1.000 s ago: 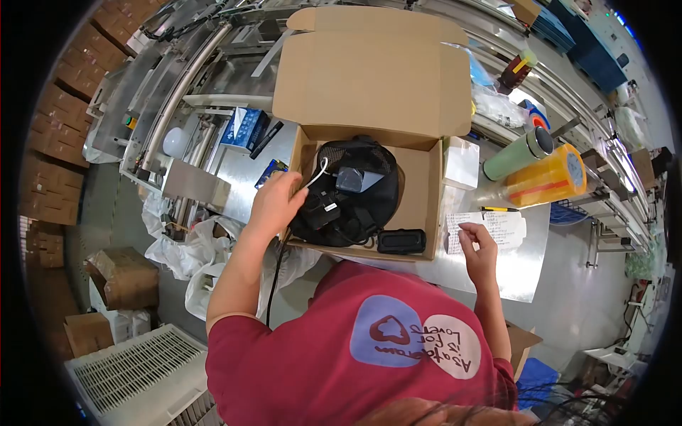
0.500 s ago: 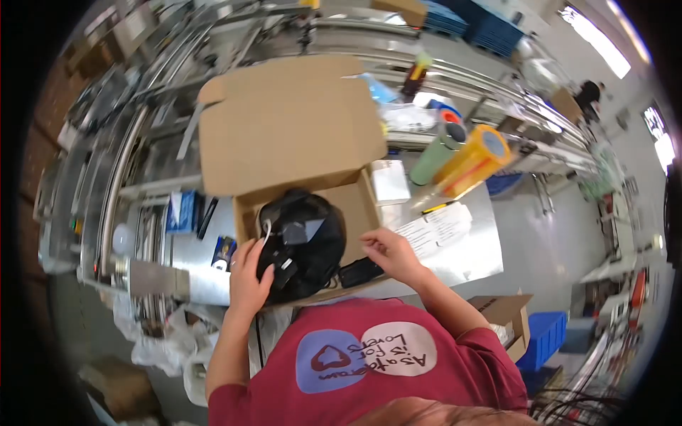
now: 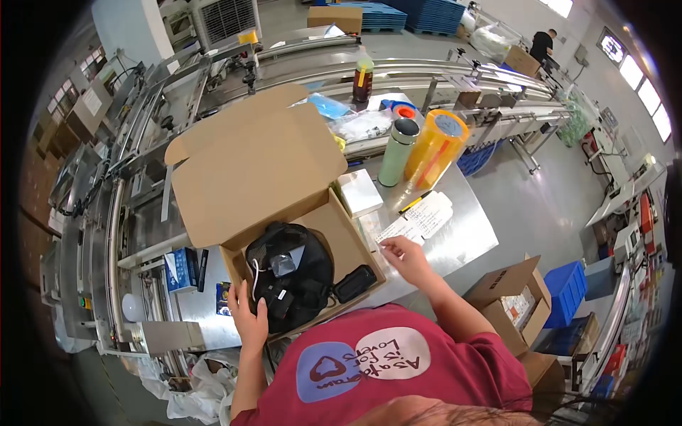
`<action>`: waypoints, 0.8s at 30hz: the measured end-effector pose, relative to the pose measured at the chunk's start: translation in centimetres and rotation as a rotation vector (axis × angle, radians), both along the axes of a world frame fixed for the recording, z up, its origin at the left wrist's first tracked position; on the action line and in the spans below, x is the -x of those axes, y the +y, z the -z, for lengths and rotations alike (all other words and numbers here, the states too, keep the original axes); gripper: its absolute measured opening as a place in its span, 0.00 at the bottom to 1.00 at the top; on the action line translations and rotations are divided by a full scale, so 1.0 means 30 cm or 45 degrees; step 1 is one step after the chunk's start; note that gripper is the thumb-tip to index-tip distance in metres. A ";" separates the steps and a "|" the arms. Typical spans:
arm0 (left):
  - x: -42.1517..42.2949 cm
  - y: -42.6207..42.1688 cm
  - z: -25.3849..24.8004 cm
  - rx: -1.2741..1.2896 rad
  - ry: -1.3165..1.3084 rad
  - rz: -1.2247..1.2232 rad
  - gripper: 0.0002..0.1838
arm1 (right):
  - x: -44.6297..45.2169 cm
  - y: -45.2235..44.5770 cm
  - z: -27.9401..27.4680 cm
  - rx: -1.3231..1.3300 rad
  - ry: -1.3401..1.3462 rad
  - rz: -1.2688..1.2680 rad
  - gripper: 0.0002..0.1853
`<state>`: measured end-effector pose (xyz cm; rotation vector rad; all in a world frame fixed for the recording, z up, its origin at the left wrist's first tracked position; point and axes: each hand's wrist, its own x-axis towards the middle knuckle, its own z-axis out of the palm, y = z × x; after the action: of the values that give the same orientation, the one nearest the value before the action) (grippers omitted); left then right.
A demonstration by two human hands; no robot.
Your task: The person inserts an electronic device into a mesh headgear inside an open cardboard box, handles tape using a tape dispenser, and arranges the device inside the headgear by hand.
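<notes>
An open cardboard box [image 3: 355, 238] stands on the metal table with its lid raised. Inside lies a bulky black bag-like item [image 3: 312, 255], with a white cord and a small clear plastic packet [image 3: 285, 263] on top. A black oblong case [image 3: 354, 283] sits in the box's near right corner. My left hand [image 3: 250, 319] rests at the box's left wall, thumb and fingers apart, beside the black item. My right hand [image 3: 406, 259] is just beyond the right wall, at the edge of handwritten white paper labels [image 3: 426, 216]. Its thumb and index finger come together; whether they hold paper is unclear.
Behind the labels stand a small white box [image 3: 360, 193], a green flask [image 3: 398, 153] and a large yellow tape roll [image 3: 435, 153]. A blue box [image 3: 180, 270] lies left. A conveyor runs behind. Another cardboard box [image 3: 511, 298] and a blue bin [image 3: 566, 292] are at right.
My right hand has moved from above the box's near right corner outward to the labels. The black case is now uncovered. My left hand stays by the left wall; the camera view has shifted.
</notes>
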<state>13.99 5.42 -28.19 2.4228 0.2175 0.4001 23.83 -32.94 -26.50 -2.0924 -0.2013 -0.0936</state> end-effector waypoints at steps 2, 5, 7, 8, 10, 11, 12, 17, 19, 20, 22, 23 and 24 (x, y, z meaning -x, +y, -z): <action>-0.004 -0.009 -0.010 -0.049 -0.016 -0.004 0.30 | -0.013 -0.078 0.019 -0.029 -0.082 0.152 0.10; -0.022 -0.036 -0.051 -0.183 -0.095 0.006 0.30 | -0.091 -0.274 0.028 -0.016 -0.140 0.441 0.08; -0.037 -0.061 -0.071 -0.278 -0.141 0.004 0.30 | -0.162 -0.403 -0.041 -0.199 -0.259 0.614 0.09; -0.048 -0.084 -0.089 -0.279 -0.156 0.005 0.30 | -0.192 -0.446 -0.131 -0.315 -0.348 0.619 0.10; -0.073 -0.132 -0.122 -0.332 -0.175 0.018 0.31 | -0.297 -0.580 -0.222 -0.377 -0.490 0.661 0.10; -0.093 -0.161 -0.138 -0.356 -0.190 0.021 0.31 | -0.366 -0.642 -0.255 -0.365 -0.496 0.682 0.10; -0.114 -0.197 -0.152 -0.386 -0.196 0.022 0.30 | -0.442 -0.703 -0.284 -0.353 -0.503 0.702 0.10; -0.253 -0.406 -0.224 -0.327 -0.220 0.144 0.29 | -0.895 -0.922 -0.289 -0.418 -0.286 0.643 0.12; -0.307 -0.491 -0.244 -0.344 -0.211 0.172 0.29 | -1.064 -0.945 -0.263 -0.542 -0.083 0.643 0.13; -0.329 -0.531 -0.253 -0.328 -0.210 0.171 0.28 | -1.163 -0.971 -0.218 -0.523 -0.040 0.589 0.13; -0.361 -0.584 -0.259 -0.326 -0.187 0.141 0.28 | -1.316 -0.990 -0.137 -0.382 -0.016 0.496 0.15; -0.376 -0.605 -0.258 -0.325 -0.180 0.121 0.28 | -1.398 -1.013 -0.087 -0.253 -0.014 0.456 0.16; -0.388 -0.618 -0.254 -0.329 -0.168 0.084 0.27 | -1.487 -1.022 -0.027 -0.129 -0.018 0.410 0.18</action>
<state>25.64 -13.13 -20.56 2.6351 0.0284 0.5866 68.45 -63.59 -25.69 -2.0078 0.1317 -0.3053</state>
